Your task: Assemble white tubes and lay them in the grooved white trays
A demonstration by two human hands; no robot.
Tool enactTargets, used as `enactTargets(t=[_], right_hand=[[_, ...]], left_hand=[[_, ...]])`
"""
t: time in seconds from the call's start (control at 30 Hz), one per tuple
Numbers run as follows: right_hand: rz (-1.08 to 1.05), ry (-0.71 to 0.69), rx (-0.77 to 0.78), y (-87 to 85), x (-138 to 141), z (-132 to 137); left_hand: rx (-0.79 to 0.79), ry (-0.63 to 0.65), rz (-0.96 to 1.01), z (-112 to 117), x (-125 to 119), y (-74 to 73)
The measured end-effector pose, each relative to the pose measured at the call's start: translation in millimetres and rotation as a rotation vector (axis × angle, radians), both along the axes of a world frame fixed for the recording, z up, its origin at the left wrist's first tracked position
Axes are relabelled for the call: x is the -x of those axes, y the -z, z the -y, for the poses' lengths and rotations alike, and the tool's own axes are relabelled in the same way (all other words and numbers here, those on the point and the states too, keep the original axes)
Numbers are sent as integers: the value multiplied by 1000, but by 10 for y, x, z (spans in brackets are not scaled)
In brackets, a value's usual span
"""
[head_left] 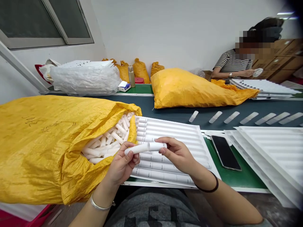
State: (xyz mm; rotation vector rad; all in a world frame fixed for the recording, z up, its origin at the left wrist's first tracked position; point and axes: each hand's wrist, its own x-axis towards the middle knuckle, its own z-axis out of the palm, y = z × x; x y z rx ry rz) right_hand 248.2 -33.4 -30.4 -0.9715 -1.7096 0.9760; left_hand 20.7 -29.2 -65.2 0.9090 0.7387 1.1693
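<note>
My left hand [121, 166] is closed on a plain white plastic tube [137, 148]. In my right hand [178, 154], thumb and fingers pinch a white tube with printed marks [156, 146]. The two tubes meet end to end; whether one sits inside the other I cannot tell. Beneath them lies a white ribbed tray [180, 127], where printed white tubes [165, 177] rest in the front grooves and short printed pieces line the left ends of the rear ones. Left of my hands, a yellow woven sack [47, 135] gapes with many loose white tubes [104, 145] inside.
A phone [226, 152] lies right of the tray, beside stacked white trays [272, 148]. Several translucent tubes [232, 117] are spaced along the dark belt [170, 115]. Behind stand another yellow sack [187, 88], a plastic-wrapped bundle [85, 78], a bottle [131, 76] and a co-worker [232, 64].
</note>
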Motion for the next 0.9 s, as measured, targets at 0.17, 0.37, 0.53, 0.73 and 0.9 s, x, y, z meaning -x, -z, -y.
enactTargets(t=[0.17,0.37,0.53,0.73,0.9], right_hand=[[311,-63,-376,-141,-118,5],[323,-83,-345,-105,-138,28],[218,-25,-38,-34,-133,42],[135,-78,93,-5,-88,84],[343,-190,13,58,-48,110]], left_hand=[[-218,-34,-494,31,74,-156],[-704,33,-895,79,78,-366],[-1097,-113,-1000,73,60,-350],[-1279,-117,-1117,86,-27,-274],[-1195,-32,-1172,100,-103,-127]])
